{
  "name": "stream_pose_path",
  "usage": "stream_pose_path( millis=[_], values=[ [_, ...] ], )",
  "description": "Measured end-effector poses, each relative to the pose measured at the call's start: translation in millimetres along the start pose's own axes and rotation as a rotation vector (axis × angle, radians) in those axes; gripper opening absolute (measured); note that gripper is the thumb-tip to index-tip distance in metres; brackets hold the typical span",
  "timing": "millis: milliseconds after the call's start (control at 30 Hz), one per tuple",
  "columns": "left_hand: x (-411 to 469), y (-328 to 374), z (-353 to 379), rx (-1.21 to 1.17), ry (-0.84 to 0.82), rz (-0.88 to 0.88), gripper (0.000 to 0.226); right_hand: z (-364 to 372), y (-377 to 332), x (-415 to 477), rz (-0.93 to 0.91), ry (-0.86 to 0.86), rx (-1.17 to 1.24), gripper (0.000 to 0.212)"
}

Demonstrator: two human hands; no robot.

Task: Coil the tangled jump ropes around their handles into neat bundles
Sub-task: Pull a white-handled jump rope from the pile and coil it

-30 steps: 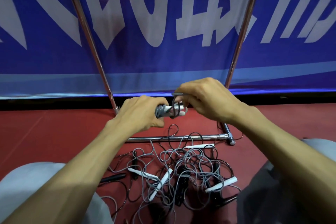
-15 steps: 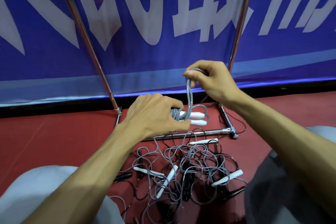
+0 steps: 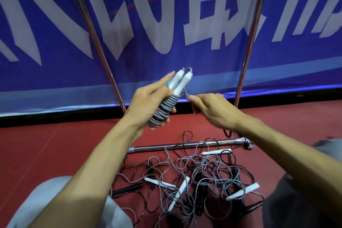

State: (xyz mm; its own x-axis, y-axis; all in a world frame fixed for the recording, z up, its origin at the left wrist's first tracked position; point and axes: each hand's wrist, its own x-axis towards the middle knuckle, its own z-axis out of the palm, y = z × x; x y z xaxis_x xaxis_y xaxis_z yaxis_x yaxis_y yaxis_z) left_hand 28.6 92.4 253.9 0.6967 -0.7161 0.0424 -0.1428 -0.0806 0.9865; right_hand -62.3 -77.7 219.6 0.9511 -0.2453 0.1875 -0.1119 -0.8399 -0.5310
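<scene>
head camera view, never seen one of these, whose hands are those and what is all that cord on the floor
No machine here: a person wears a camera on the head, so you look down along their own arms. The left hand grips a bundle, grey rope coiled round two white handles. The right hand pinches the rope's loose end. Below, on the red floor, lies a tangle of jump ropes with white and black handles, by a metal bar. Behind hangs a blue banner.

Left hand (image 3: 148,103) around a coiled grey rope bundle (image 3: 166,105), right hand (image 3: 212,109) pinching its loose end, above a tangled rope pile (image 3: 199,177).
</scene>
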Motion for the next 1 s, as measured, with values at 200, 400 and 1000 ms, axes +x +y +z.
stream_pose_path(
  millis=[200,400,1000],
  values=[
    [9.0,-12.0,-2.4,0.113,0.198,0.013,0.02,-3.5,-0.7,-6.7,-0.085,-0.186,-0.161,0.025],
    [15.3,-25.9,-4.7,0.739,0.327,0.078,0.024,-11.3,-6.3,-13.5,-0.067,-0.239,-0.387,0.031],
    [4.1,-26.0,29.1,1.248,-0.152,0.187,0.072,-23.2,-3.8,-6.4,-0.388,0.114,-0.026,0.01]
  ],
)
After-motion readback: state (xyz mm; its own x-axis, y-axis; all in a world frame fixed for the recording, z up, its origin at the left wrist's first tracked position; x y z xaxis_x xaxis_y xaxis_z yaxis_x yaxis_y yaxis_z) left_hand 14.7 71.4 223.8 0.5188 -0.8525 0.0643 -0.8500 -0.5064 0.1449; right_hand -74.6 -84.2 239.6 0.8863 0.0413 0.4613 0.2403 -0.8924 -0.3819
